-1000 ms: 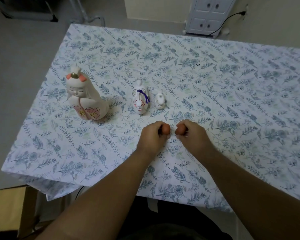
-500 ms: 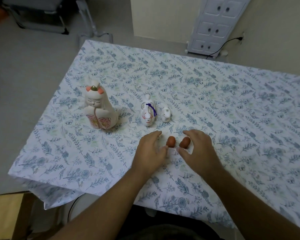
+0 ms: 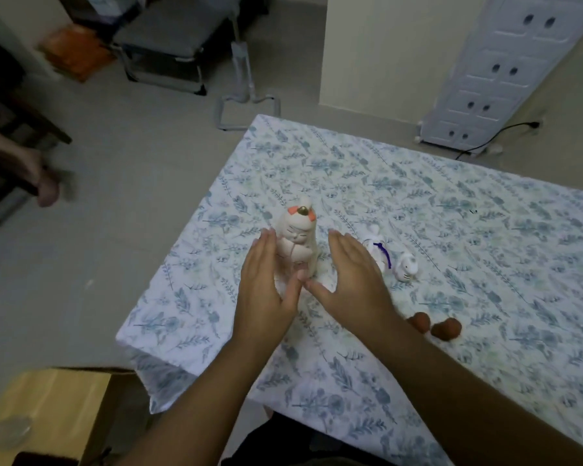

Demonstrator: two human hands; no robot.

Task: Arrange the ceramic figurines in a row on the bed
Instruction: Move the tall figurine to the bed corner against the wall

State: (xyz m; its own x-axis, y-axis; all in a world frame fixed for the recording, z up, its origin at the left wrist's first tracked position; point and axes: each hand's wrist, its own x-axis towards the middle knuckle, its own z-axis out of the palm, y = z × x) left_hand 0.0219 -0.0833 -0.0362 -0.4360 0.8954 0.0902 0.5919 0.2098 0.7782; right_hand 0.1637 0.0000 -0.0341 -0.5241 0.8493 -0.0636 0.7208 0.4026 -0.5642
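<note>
A tall white doll figurine with orange hair pieces stands near the left edge of the floral bed sheet. My left hand is flat against its left side, fingers straight. My right hand is open on its right side, a small gap from it. Right of my hands stand a white figurine with a purple ribbon, partly hidden by my right hand, and a small white animal figurine. Two small brown figurines lie closer to me.
A cardboard box sits on the floor at the bed's near left corner. A white drawer cabinet and a cable stand by the far wall. A folding cot frame and another person's foot are at left.
Both hands let go of the two brown figurines and moved left to either side of the tall doll. The camera swung left and up.
</note>
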